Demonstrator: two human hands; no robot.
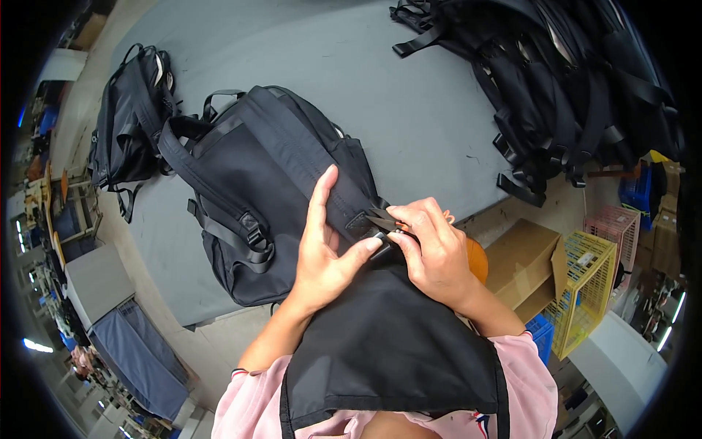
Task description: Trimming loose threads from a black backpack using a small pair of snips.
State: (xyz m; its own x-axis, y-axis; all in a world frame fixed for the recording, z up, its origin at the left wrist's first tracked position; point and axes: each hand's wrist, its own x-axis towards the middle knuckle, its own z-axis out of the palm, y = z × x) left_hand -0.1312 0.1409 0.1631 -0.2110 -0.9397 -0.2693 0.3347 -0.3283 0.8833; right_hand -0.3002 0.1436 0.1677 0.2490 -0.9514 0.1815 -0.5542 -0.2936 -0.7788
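Observation:
A black backpack (241, 161) lies on the grey table with its padded shoulder straps facing up. My left hand (325, 260) is at the lower end of the right-hand shoulder strap (292, 143). Its index finger points up along the strap, its thumb presses by the black strap buckle (382, 250), and its other fingers are partly hidden. In my right hand (435, 252) are small thread snips (380, 219), gripped with the blades pointing left over the strap end. A bit of orange shows behind the fingers. The blades sit close above the stitched patch beside the buckle.
Another black backpack (131, 117) rests at the table's left edge. Several black backpacks are heaped (563, 88) at the far right, straps hanging over the edge. Beyond the right side stand a cardboard box (515, 263), a yellow wire crate (585, 285) and a round orange object (477, 261).

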